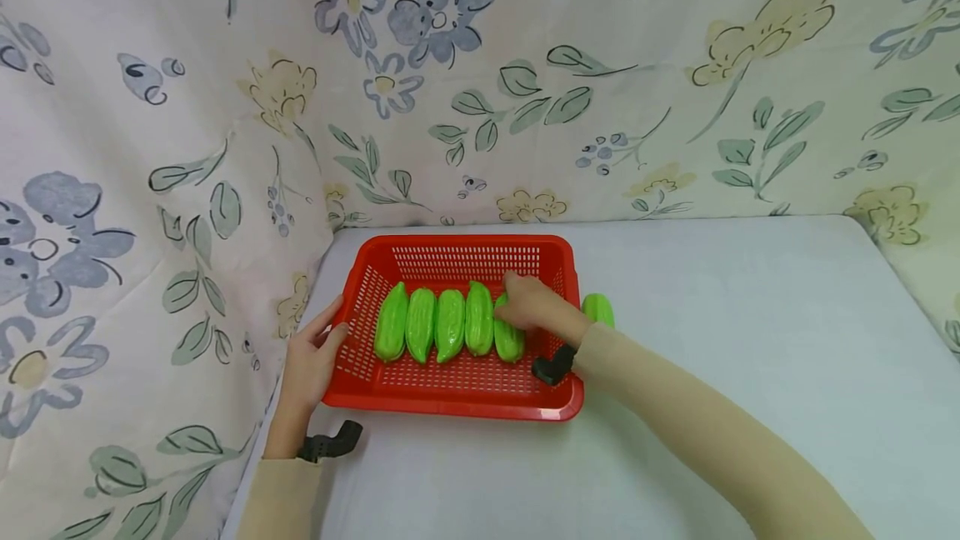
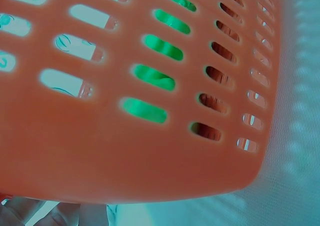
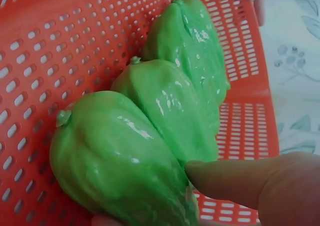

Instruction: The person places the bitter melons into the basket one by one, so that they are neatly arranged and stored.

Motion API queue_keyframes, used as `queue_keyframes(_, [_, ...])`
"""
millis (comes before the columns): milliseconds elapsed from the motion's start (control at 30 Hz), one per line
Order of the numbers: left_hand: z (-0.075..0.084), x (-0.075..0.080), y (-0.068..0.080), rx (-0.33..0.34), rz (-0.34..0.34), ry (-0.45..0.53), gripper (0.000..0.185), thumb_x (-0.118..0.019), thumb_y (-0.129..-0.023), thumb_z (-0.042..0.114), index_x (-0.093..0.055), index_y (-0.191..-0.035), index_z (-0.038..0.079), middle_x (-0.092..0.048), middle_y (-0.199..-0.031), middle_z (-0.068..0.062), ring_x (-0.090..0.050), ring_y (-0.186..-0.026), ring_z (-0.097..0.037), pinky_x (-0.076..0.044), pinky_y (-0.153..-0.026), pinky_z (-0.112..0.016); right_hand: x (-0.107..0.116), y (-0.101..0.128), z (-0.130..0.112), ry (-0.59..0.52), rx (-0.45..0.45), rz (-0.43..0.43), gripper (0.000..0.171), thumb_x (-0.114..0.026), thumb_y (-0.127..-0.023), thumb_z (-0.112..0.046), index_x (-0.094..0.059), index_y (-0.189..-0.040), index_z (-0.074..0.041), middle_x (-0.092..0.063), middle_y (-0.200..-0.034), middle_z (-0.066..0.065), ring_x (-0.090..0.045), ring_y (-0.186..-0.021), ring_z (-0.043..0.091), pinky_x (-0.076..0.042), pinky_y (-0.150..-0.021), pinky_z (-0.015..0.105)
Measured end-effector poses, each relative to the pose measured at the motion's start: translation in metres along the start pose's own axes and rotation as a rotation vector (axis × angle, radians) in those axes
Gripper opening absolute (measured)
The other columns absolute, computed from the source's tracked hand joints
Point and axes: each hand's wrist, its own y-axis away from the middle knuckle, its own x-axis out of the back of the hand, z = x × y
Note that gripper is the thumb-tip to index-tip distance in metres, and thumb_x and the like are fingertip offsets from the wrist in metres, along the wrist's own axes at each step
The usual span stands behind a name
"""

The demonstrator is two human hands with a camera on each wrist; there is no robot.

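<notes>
A red plastic basket [image 1: 450, 407] with slotted walls holds several glossy, ridged green gourds [image 1: 450, 325] lying side by side in a row. On the basket's left rim my left hand [image 1: 310, 361] keeps a grip, thumb and fingers at the edge. My right hand [image 1: 531, 303] reaches inside and holds the rightmost gourd [image 3: 112, 156]. In the right wrist view the thumb [image 3: 225, 178] lies against its side, and a bit of another finger shows beneath. The left wrist view is filled by the basket's outer wall [image 2: 90, 151], with green showing through the slots.
Just outside the basket's right wall, one more green gourd [image 1: 597, 308] lies partly behind my right forearm. The basket stands on a white tabletop [image 1: 735, 340]. A floral curtain [image 1: 465, 107] hangs along the back and left of the table.
</notes>
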Motion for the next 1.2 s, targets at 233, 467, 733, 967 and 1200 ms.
queue_keyframes(233, [0.000,-0.001,0.000,-0.009,0.005,0.003,0.052,-0.052,-0.108,0.037,-0.044,-0.159,0.035,-0.053,-0.155,-0.015,-0.066,-0.116,-0.037,-0.064,-0.075,-0.028,0.003,0.003,0.000,0.076,0.020,0.075,0.054,-0.070,-0.098,-0.029,-0.052,-0.140,-0.001,-0.060,-0.111,0.015,-0.062,-0.087,0.024,-0.055,-0.065,0.030])
queue_keyframes(467, [0.001,-0.001,0.000,-0.001,0.003,-0.001,0.051,-0.051,-0.108,0.038,-0.043,-0.159,0.037,-0.054,-0.154,-0.014,-0.066,-0.115,-0.035,-0.063,-0.075,-0.027,0.022,0.016,-0.007,0.095,0.093,0.141,0.063,-0.068,-0.100,-0.034,-0.048,-0.149,0.000,-0.061,-0.137,0.020,-0.061,-0.114,0.032,-0.058,-0.093,0.044])
queue_keyframes(733, [0.002,0.000,0.001,0.009,-0.005,0.005,0.053,-0.051,-0.108,0.037,-0.042,-0.160,0.035,-0.054,-0.154,-0.015,-0.067,-0.115,-0.036,-0.064,-0.076,-0.028,0.050,0.034,-0.014,-0.023,0.158,0.154,0.064,-0.067,-0.100,-0.039,-0.049,-0.149,-0.003,-0.063,-0.135,0.017,-0.068,-0.102,0.026,-0.059,-0.093,0.044])
queue_keyframes(967, [0.000,0.000,0.001,0.007,-0.003,0.010,0.052,-0.051,-0.108,0.037,-0.043,-0.159,0.036,-0.054,-0.154,-0.014,-0.068,-0.111,-0.032,-0.064,-0.074,-0.028,0.066,0.053,-0.020,-0.145,0.229,0.160,0.060,-0.068,-0.099,-0.038,-0.052,-0.147,-0.006,-0.063,-0.125,0.016,-0.071,-0.067,0.017,-0.062,-0.076,0.036])
queue_keyframes(1200, [0.001,0.000,0.002,-0.003,0.000,0.014,0.051,-0.052,-0.108,0.037,-0.044,-0.158,0.036,-0.055,-0.153,-0.014,-0.068,-0.107,-0.028,-0.064,-0.074,-0.028,0.072,0.060,-0.014,-0.198,0.242,0.165,0.057,-0.068,-0.099,-0.037,-0.053,-0.145,-0.006,-0.062,-0.130,0.018,-0.073,-0.069,0.019,-0.064,-0.067,0.034])
